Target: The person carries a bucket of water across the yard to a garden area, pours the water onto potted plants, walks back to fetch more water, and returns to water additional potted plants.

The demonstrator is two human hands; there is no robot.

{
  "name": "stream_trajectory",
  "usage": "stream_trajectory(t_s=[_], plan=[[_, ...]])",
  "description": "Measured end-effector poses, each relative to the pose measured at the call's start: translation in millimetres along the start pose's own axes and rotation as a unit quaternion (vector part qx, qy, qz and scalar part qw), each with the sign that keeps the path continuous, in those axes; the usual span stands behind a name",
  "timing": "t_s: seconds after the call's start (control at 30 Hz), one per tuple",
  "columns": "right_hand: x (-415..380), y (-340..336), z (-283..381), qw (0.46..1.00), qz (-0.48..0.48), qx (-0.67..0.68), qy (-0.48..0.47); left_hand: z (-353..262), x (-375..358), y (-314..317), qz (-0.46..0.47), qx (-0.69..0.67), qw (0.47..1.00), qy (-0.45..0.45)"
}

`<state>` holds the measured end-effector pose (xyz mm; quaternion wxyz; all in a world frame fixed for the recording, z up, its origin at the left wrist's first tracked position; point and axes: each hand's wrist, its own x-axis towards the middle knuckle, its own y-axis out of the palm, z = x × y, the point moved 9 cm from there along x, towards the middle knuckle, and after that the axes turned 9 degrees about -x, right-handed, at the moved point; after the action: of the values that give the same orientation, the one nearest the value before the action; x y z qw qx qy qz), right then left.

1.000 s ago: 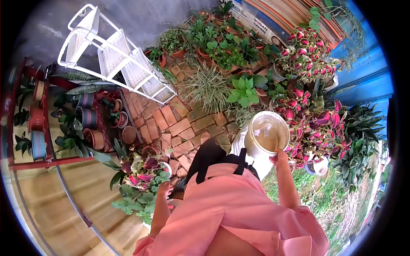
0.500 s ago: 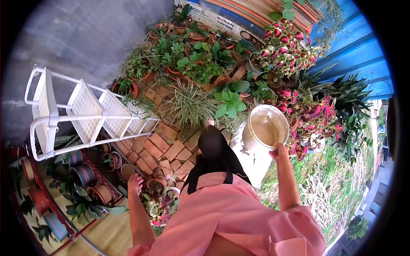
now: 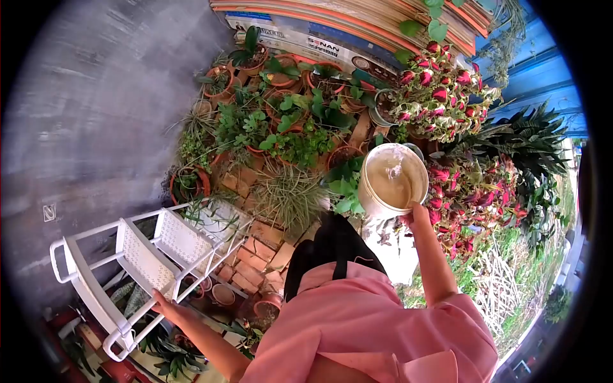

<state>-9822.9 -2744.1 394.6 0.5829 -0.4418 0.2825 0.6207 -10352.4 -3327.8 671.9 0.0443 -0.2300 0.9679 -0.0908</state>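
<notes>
My right hand (image 3: pixel 418 216) grips the near rim of a white plastic bucket (image 3: pixel 377 199), fingers closed on its edge. Murky water (image 3: pixel 389 182) shows inside, with a bright reflection on its surface. At the left, my left hand (image 3: pixel 167 306) is at the side rail of a white metal tiered stand (image 3: pixel 145 260) with perforated steps, its fingers closed at the rail and partly hidden. The stand leans at an angle in view, its far end close to the potted plants. Beyond the bucket stands a red-and-green leafy plant (image 3: pixel 440 96).
Several clay-potted plants crowd the back corner around a spiky grass clump (image 3: pixel 290 195). Brick paving (image 3: pixel 258 246) lies by my feet. A grey wall (image 3: pixel 108 115) bounds the left, stacked boards (image 3: pixel 357 22) the back. More pots (image 3: pixel 223 293) sit below the stand.
My left hand has moved left and onto the stand's rail. The stand appears lower and turned in view as my head shifted. My right hand still holds the bucket.
</notes>
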Motion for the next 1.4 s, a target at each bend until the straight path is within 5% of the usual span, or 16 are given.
stream_trajectory(t_s=[0.1, 0.6, 0.93, 1.03, 1.13, 1.4], plan=[[27.0, 31.4, 34.9, 1.000, -0.013, 0.007, 0.003, -15.0, 11.6, 17.1, -0.107, 0.007, 0.994, -0.007], [237.1, 163.1, 102.4, 0.992, -0.088, 0.050, 0.078, 29.4, 47.3, 5.3, -0.104, -0.073, 0.991, -0.046], [301.7, 198.7, 126.2, 0.987, -0.097, 0.037, 0.126, 24.3, 41.5, 20.1, -0.134, 0.012, 0.991, 0.013], [321.0, 201.5, 127.7, 0.985, -0.103, 0.009, 0.135, 27.0, 37.2, 12.8, -0.196, 0.080, 0.971, -0.111], [325.6, 205.7, 134.2, 0.985, -0.114, -0.001, 0.128, 5.5, 12.4, 53.2, -0.194, 0.128, 0.970, -0.069], [366.0, 192.9, 131.5, 0.981, -0.149, -0.025, 0.125, 18.1, 23.5, 30.4, -0.230, 0.059, 0.970, -0.055]])
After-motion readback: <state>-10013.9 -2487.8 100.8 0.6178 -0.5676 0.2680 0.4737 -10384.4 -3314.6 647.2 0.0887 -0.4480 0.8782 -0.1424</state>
